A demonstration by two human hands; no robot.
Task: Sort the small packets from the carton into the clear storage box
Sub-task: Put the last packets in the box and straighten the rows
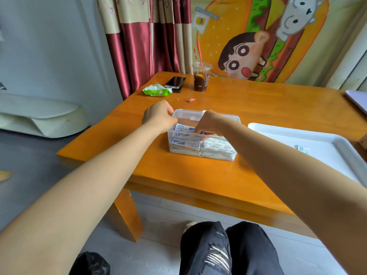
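A clear storage box [234, 155] stands in the middle of the orange table, filled with stacks of small white and blue packets [184, 144]. My left hand [158, 116] grips the box's left rim, fingers curled over the edge. My right hand [208, 126] reaches down inside the box and pinches packets among the stacks; its fingertips are partly hidden. A white tray-like carton [278, 133] lies to the right with one or two small packets [301, 148] left in it.
At the table's far left lie a green wipes pack [156, 90], a phone [175, 82] and a plastic cup of dark drink [200, 77] with a straw. A small pink wrapper [191, 100] lies behind the box. A grey item [357, 100] sits at the far right edge.
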